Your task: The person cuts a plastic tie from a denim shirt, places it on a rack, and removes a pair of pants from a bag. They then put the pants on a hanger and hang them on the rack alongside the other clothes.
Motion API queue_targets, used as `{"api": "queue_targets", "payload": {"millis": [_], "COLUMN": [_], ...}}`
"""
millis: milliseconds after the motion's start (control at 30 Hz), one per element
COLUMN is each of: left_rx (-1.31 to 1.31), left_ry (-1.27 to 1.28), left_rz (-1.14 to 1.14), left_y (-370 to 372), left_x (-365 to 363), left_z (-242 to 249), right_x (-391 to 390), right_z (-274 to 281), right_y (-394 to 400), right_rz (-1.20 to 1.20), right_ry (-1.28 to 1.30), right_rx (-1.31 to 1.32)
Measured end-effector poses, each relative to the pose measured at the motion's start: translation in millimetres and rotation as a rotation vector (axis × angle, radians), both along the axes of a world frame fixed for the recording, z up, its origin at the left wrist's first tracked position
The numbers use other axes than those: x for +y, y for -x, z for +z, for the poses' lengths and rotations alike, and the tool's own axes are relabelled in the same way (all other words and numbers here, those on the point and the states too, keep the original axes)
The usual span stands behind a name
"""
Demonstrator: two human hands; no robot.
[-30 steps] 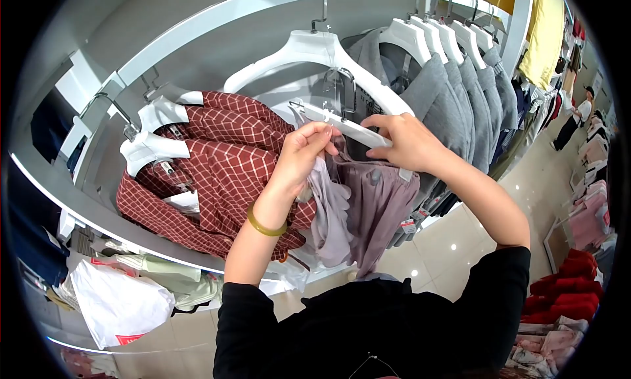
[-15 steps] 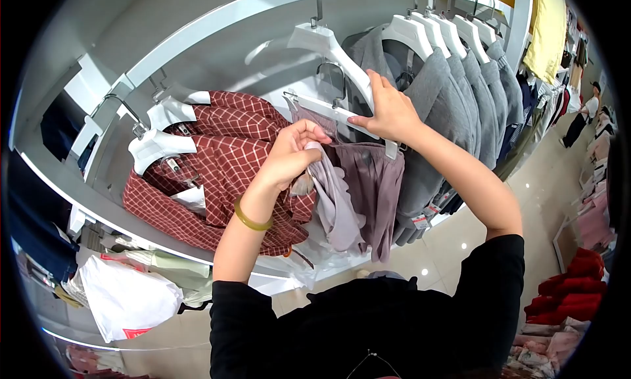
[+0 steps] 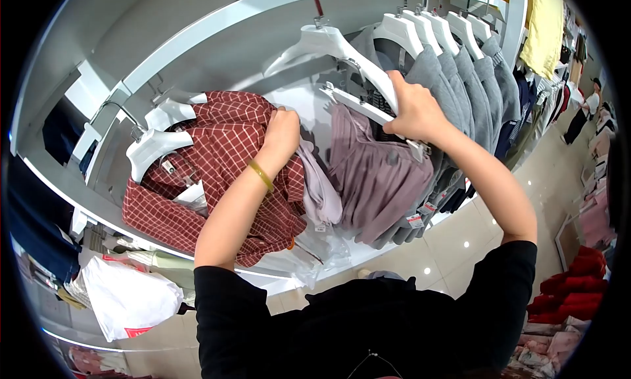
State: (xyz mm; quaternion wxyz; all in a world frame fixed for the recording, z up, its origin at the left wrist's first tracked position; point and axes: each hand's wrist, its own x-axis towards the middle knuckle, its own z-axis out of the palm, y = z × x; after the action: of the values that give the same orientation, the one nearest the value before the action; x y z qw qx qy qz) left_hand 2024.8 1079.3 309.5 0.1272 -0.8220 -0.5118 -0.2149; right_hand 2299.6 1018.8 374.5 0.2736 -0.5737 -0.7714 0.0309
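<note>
My right hand [image 3: 417,109] is closed around the arm of a bare white hanger [image 3: 322,42] that hangs from the rail. Under the same hand is the end of a white clip hanger [image 3: 358,105], from which mauve trousers [image 3: 381,175] hang, bunched and swung to the right. My left hand [image 3: 282,134], a yellow-green bangle on its wrist, is curled beside the red checked shirts [image 3: 227,139]. From that fist a pale lilac garment [image 3: 320,191] droops between the shirts and the trousers. Its upper part and my left fingertips are hidden.
Several grey tops [image 3: 447,83] on white hangers crowd the rail at the right. Clear plastic [image 3: 325,251] lies on the white ledge below. A white bag [image 3: 128,297] sits at lower left. Red folded clothes [image 3: 572,284] are stacked at lower right; a person [image 3: 585,109] stands far off.
My left hand moved left and up towards the checked shirts, drawing the lilac garment away from the trousers. My right hand shifted right, tilting the hangers and swinging the trousers right.
</note>
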Motion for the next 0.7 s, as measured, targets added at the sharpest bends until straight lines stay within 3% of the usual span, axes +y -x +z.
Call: {"api": "queue_targets", "payload": {"millis": [100,233,467,700], "left_rx": [0.341,0.259,0.173,0.11], "left_ry": [0.145,0.257,0.358,0.265], "left_rz": [0.317,0.444,0.478,0.384], "left_y": [-11,-5,14,30], "left_x": [13,48,75,99], "left_z": [13,14,22,35], "right_x": [-2,-12,-20,-20], "right_z": [8,26,42,44], "right_y": [-21,-37,-51,-55], "right_rz": [0.028,0.101,0.114,0.084], "right_ry": [0.022,0.031,0.127,0.174], "right_rx": [-0.01,0.0,-0.051,-0.062]}}
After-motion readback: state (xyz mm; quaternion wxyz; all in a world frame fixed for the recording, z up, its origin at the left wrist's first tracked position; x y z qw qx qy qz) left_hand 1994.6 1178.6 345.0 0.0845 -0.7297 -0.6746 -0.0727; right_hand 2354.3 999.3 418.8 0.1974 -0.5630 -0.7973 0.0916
